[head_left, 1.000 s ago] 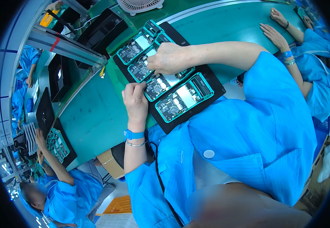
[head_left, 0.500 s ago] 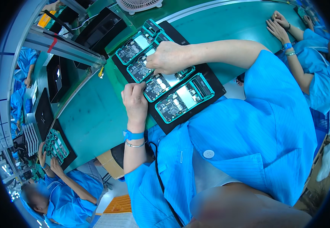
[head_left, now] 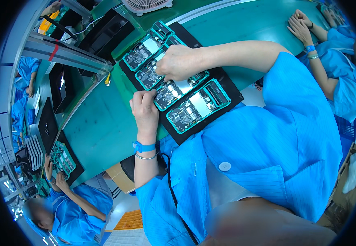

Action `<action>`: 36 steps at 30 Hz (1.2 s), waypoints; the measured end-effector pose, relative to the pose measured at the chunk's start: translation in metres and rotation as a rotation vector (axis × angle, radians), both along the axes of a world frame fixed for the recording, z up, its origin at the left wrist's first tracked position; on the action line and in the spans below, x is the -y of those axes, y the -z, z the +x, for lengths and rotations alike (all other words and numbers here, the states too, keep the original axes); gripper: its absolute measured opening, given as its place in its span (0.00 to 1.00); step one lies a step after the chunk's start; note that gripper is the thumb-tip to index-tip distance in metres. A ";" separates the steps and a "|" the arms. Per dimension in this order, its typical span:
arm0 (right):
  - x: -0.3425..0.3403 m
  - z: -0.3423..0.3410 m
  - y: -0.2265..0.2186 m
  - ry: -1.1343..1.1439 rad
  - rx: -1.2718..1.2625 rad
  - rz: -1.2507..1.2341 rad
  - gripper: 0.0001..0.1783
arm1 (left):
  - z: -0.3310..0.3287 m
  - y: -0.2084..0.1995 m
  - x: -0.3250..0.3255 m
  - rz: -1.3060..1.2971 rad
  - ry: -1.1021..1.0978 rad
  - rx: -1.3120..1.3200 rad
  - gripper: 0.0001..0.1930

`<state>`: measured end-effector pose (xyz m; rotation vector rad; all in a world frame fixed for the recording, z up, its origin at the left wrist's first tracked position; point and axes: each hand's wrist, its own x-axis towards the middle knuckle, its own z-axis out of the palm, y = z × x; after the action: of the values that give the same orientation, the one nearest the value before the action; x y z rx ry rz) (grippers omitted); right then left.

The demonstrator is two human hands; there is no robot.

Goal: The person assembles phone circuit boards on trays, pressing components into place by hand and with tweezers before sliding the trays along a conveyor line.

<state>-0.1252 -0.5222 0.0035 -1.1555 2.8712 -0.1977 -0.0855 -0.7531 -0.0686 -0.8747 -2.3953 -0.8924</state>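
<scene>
Several opened phones in teal frames, with dark circuit boards and silvery blocks showing, lie in a slanted row on a black tray (head_left: 235, 89). My right hand (head_left: 179, 62) is over the second phone (head_left: 148, 77) from the far end, its thumb and fingers closed in a pinch; what is between the fingertips is hidden. With bent fingers, my left hand (head_left: 144, 112) grips the left corner of the third phone (head_left: 169, 95). The nearest phone (head_left: 198, 105) lies untouched in front of me, and the farthest phone (head_left: 139, 55) lies beyond my right hand.
The tray rests on a green work table (head_left: 100, 123). At the left, a co-worker (head_left: 77, 205) handles a similar tray of boards (head_left: 63, 160). A metal frame post (head_left: 71, 54) stands at the far left, a white fan (head_left: 147, 5) at the back. Another person's hands (head_left: 301, 28) are at far right.
The view has shifted very slightly. Both my hands stay at the same phones, and the co-worker's hands at the left have moved a little.
</scene>
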 end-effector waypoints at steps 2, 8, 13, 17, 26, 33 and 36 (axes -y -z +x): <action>0.000 0.000 -0.001 -0.006 -0.006 0.003 0.13 | -0.001 0.000 0.001 -0.002 0.004 -0.006 0.10; -0.001 0.002 -0.001 -0.015 -0.016 0.000 0.13 | -0.009 -0.006 0.004 -0.059 0.071 -0.003 0.08; -0.002 0.005 -0.001 -0.014 -0.056 -0.003 0.13 | -0.009 -0.009 0.005 -0.060 0.126 0.009 0.07; -0.009 0.011 0.002 -0.040 -0.120 -0.063 0.13 | 0.006 -0.009 0.006 0.005 0.108 0.038 0.08; -0.019 0.065 -0.001 -0.131 -0.150 -0.211 0.14 | 0.058 -0.002 0.014 0.180 0.000 0.174 0.10; -0.015 0.077 0.001 -0.117 -0.164 -0.145 0.15 | 0.072 0.002 0.008 0.152 0.012 0.165 0.11; -0.014 0.078 0.003 -0.114 -0.174 -0.141 0.14 | 0.074 -0.002 0.007 0.083 0.020 0.131 0.12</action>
<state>-0.0468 -0.5085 0.0008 -1.4251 2.9687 -0.3146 -0.0110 -0.7597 -0.0669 -0.8337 -2.4431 -1.0794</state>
